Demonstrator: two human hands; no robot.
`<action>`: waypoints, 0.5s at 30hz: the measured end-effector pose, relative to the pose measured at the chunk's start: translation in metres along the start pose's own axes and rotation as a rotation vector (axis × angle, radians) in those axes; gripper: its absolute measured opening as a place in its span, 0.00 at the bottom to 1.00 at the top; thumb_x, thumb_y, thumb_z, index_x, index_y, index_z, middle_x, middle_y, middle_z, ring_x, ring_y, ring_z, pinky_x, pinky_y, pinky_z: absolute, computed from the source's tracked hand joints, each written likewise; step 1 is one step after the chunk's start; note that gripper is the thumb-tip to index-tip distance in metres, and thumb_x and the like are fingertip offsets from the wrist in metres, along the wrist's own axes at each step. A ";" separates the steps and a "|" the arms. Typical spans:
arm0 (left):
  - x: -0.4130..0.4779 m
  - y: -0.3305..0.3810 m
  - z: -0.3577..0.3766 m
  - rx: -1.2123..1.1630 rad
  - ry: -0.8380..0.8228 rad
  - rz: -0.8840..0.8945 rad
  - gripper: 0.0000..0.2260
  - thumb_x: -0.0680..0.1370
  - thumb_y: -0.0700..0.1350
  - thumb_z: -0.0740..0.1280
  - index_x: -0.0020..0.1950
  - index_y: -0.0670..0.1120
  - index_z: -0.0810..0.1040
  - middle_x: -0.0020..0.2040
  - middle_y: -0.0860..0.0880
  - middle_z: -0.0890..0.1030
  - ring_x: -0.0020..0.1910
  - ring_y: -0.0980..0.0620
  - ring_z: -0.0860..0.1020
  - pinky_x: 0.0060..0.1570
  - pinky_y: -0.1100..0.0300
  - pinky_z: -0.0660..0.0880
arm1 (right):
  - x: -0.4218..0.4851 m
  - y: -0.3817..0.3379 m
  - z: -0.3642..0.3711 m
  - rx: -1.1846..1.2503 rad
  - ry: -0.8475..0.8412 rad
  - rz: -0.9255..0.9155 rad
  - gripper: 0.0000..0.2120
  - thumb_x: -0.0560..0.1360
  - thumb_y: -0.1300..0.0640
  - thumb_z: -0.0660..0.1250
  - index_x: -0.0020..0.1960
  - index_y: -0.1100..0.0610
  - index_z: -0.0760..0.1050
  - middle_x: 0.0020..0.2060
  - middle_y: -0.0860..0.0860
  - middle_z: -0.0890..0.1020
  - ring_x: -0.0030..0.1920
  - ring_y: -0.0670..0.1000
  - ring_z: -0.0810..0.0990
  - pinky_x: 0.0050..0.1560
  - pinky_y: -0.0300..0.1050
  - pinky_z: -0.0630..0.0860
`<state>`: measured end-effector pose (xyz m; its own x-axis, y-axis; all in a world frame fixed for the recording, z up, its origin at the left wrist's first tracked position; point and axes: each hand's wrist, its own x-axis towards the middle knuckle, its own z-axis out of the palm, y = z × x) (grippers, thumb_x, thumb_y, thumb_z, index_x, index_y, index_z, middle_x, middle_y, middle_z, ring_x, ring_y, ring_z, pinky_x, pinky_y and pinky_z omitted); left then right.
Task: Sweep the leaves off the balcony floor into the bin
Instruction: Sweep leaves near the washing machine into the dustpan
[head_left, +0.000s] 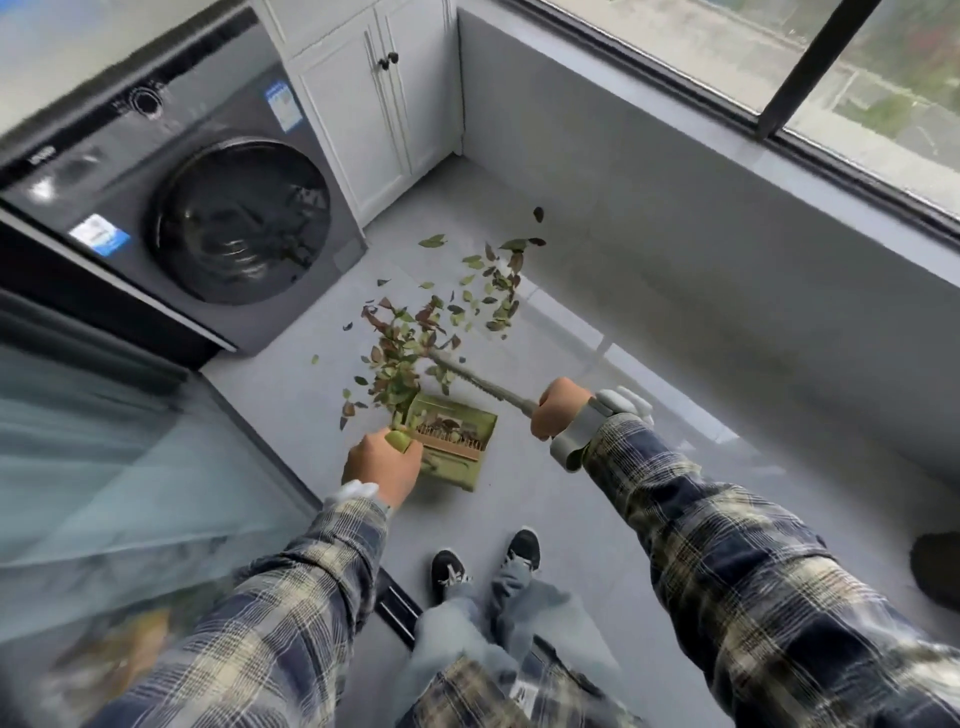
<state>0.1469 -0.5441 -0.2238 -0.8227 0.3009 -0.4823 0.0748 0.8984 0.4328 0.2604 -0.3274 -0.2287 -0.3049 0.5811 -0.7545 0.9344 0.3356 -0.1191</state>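
Grey balcony floor (597, 519) runs from the washing machine (208, 208) at ten o'clock to the window wall at two. Most leaves (405, 338) lie loose at twelve o'clock ahead of the feet, a thick clump at the green dustpan's (457, 431) mouth and a few inside it. The broom handle (483, 382) slants in from three o'clock. The left hand (382, 467) is curled round the dustpan's grip, and the right hand (558, 408) is fisted round the handle. I judge the gathering to be roughly half done. No bin is plainly seen, so emptying remains.

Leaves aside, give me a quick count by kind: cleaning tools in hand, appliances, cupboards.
Cleaning tools: 2, dustpan and broom
Appliances: 1, washing machine
Cupboards: 1, white cupboard
Total: 4
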 end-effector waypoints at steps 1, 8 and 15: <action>-0.002 -0.015 -0.001 -0.014 -0.003 -0.018 0.11 0.74 0.49 0.64 0.35 0.44 0.75 0.34 0.43 0.80 0.36 0.40 0.78 0.35 0.59 0.73 | -0.012 -0.011 0.005 -0.010 -0.014 -0.013 0.14 0.56 0.54 0.70 0.40 0.56 0.78 0.35 0.51 0.83 0.36 0.54 0.82 0.46 0.48 0.82; -0.019 -0.064 -0.009 -0.026 0.046 -0.133 0.13 0.78 0.50 0.61 0.40 0.44 0.79 0.34 0.45 0.76 0.36 0.39 0.74 0.37 0.58 0.70 | -0.023 -0.056 0.043 -0.143 0.011 -0.120 0.08 0.62 0.50 0.67 0.35 0.55 0.74 0.28 0.49 0.78 0.33 0.54 0.79 0.43 0.45 0.78; -0.027 -0.104 -0.012 -0.089 0.073 -0.259 0.11 0.75 0.52 0.66 0.40 0.45 0.80 0.36 0.45 0.80 0.37 0.40 0.78 0.38 0.56 0.77 | -0.021 -0.085 0.076 -0.158 0.038 -0.212 0.18 0.74 0.48 0.63 0.30 0.55 0.65 0.26 0.49 0.70 0.29 0.54 0.70 0.37 0.46 0.68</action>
<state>0.1547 -0.6496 -0.2463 -0.8467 0.0380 -0.5307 -0.1904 0.9098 0.3689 0.2010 -0.4245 -0.2514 -0.5002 0.5124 -0.6981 0.8097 0.5624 -0.1674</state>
